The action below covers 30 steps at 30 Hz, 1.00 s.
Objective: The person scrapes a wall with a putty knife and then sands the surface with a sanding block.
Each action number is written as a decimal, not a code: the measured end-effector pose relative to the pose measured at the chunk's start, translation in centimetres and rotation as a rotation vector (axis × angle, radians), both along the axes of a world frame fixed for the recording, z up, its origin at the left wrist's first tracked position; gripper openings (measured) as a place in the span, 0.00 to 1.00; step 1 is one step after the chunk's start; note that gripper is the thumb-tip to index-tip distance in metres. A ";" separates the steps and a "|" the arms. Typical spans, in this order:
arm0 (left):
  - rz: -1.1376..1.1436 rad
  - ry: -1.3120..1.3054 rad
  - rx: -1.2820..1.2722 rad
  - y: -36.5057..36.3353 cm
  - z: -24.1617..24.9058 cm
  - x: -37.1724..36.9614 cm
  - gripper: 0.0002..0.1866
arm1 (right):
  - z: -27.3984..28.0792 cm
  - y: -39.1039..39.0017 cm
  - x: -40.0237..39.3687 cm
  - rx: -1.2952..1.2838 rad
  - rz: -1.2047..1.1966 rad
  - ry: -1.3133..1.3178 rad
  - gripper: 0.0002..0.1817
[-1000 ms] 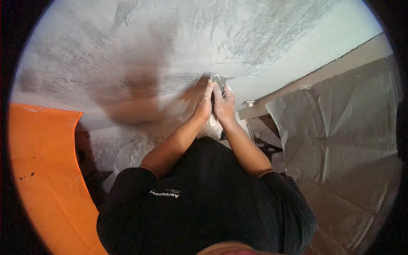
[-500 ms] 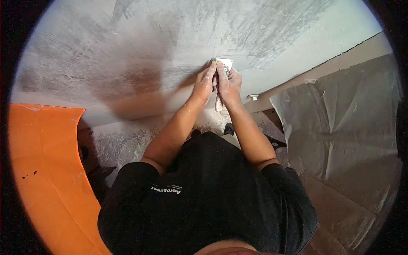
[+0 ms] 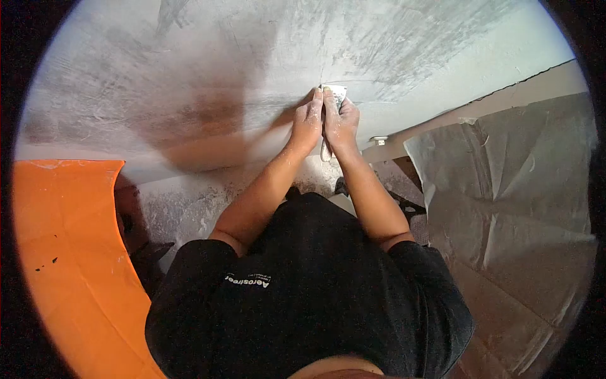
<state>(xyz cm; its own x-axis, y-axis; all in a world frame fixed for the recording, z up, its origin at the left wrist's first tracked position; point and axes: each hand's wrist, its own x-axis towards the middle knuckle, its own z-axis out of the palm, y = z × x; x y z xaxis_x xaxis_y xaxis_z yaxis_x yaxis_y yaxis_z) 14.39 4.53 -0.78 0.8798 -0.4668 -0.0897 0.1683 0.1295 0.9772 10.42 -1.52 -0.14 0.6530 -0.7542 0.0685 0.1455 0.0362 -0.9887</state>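
Observation:
A putty knife (image 3: pixel 338 91), its pale blade smeared with dark specks, is in my right hand (image 3: pixel 341 125), thumb laid along the blade and the handle end poking out below the palm. Close against it on the left, my left hand (image 3: pixel 307 120) is closed, thumb and fingertips pressed together at the blade's left corner. I cannot tell what, if anything, is pinched there. White dust coats both hands. They are held together in front of the grey-white smeared wall (image 3: pixel 284 57), where a thin vertical crack line runs just above the blade.
An orange sheet (image 3: pixel 69 234) hangs at the left, and a crumpled grey-brown sheet (image 3: pixel 505 202) covers the right. A small white wall socket (image 3: pixel 379 140) sits low on the wall. The floor (image 3: pixel 189 208) below is spotted with white. Dark objects stand behind both sheets.
Both hands stay together at the putty knife with slight finger movement; the blade has turned a little. The view has shifted slightly.

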 end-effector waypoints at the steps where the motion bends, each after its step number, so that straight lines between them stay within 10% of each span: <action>1: -0.001 0.001 -0.001 0.1 0.2 0.0 0.29 | -0.2 -0.1 0.1 -0.035 -0.009 -0.033 0.12; 16: -0.103 0.056 0.021 -0.5 -0.7 0.3 0.29 | 0.7 -0.4 0.0 -0.163 -0.017 0.097 0.12; 21: -0.310 0.348 -0.410 -2.2 -6.6 1.6 0.28 | 0.8 -0.7 0.1 -0.222 -0.026 0.097 0.13; 30: -0.065 0.406 -0.394 -2.5 -2.8 -0.2 0.27 | 1.0 -0.9 0.3 -0.294 -0.061 0.073 0.13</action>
